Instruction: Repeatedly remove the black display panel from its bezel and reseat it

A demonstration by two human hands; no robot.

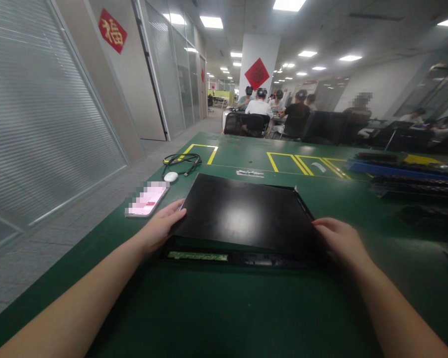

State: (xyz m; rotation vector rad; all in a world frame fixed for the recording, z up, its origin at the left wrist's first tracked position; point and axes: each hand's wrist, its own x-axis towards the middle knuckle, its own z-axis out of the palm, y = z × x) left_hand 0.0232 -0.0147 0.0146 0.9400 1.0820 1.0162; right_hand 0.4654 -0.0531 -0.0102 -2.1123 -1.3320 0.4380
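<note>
A flat black screen panel [242,211] with a glossy face lies at a slight tilt in front of me, held by its two side edges. My left hand [166,223] grips the left edge, thumb on top and fingers beneath. On the opposite side, my right hand [337,236] pinches the right edge; its lower fingers are hidden. Under the panel sits a black frame [272,259], its near strip showing. A green circuit board [197,256] is set in that strip. How far the panel is apart from the frame I cannot tell.
Left of the panel lie a phone [148,200], a white mouse-shaped object [170,176] and a coiled black cable [182,161]. A clear strip [249,173] lies behind it. Stacked dark parts and a blue tray [380,171] stand right. Several people sit at the back.
</note>
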